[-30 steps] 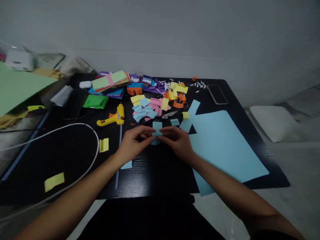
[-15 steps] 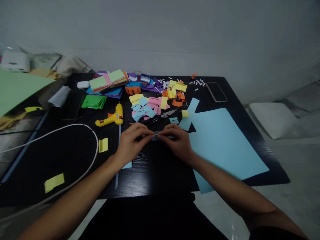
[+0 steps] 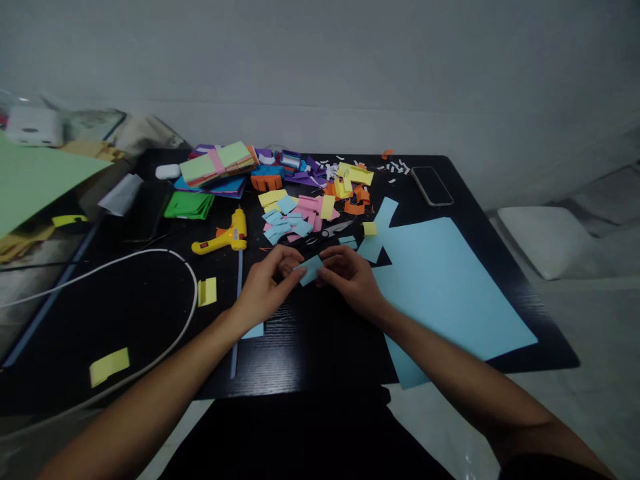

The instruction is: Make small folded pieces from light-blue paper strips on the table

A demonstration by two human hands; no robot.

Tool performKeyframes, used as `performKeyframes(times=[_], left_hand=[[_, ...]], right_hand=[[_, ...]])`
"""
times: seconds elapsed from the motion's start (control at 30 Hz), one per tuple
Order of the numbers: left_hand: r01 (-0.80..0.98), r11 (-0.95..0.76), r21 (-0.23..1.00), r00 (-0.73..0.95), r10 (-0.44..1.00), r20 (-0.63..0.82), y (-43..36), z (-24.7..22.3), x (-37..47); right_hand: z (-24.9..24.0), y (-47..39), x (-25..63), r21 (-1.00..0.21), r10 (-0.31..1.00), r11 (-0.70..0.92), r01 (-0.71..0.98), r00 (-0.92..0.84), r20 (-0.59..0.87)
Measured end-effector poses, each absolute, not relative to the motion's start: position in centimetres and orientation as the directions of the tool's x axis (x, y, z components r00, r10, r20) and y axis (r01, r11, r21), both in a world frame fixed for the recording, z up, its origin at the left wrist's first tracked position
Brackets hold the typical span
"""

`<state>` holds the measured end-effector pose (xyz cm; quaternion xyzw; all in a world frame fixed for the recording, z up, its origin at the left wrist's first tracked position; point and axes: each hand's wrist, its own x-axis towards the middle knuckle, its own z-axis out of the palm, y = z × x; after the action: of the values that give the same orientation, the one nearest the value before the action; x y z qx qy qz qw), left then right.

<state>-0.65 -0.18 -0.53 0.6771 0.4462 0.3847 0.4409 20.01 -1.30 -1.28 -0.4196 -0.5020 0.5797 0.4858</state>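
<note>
You have a small blue paper piece (image 3: 311, 270) at the centre of the frame, held above the bench (image 3: 320, 367), tilted. Your left hand (image 3: 270, 280) pinches its left end between thumb and fingers; your right hand (image 3: 351, 277) has thumb and fingers at its right edge, so both hands are narrowed on it.

Just beyond your fingers lie the scissors (image 3: 336, 229), their dark handles partly among the paper, and a folded blue piece (image 3: 348, 242). Behind these, a loose heap of pink pieces (image 3: 310, 203) and blue pieces (image 3: 279, 230) spreads across the upper centre. Your right forearm crosses the large blue sheet (image 3: 445, 287) on the right of the frame; your left wrist passes over a pale stick (image 3: 234, 357) and close to another blue piece (image 3: 254, 331).

Left of centre sits the yellow glue gun (image 3: 223, 239), with a white cable (image 3: 194, 293) curving through the lower left, near two yellow pieces, one (image 3: 207, 292) close to your left forearm and one (image 3: 110, 367) farther left. A banded stack of coloured paper (image 3: 220, 163) and a green stack (image 3: 189, 205) lie at upper left, a phone (image 3: 433, 187) at upper right.

The glue gun carries a small label, too small to read.
</note>
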Motion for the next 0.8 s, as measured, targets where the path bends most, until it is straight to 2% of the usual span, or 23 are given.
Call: performKeyframes(times=[0.13,0.4,0.67,0.8], left_hand=[[0.286,-0.244,0.927,0.342,0.929,0.139,-0.20,-0.17,-0.73],[0.312,-0.337,0.888,0.367,0.905,0.215,-0.33,-0.13,-0.86],[0.207,-0.319,0.925,0.380,0.897,0.224,-0.26,0.12,-0.66],[0.256,-0.332,0.908,0.348,0.908,0.234,-0.24,0.28,-0.71]], right_hand=[[-1.24,-1.38,20.12,-0.998,0.982,0.040,-0.050,-0.183,0.048],[-1.35,-1.38,20.33,-0.998,0.987,0.062,-0.026,-0.148,0.065],[-1.13,-0.94,20.70,-0.981,0.981,-0.093,-0.171,-0.182,-0.061],[-1.11,-0.93,20.66,-0.976,0.979,-0.108,-0.189,-0.193,-0.071]])
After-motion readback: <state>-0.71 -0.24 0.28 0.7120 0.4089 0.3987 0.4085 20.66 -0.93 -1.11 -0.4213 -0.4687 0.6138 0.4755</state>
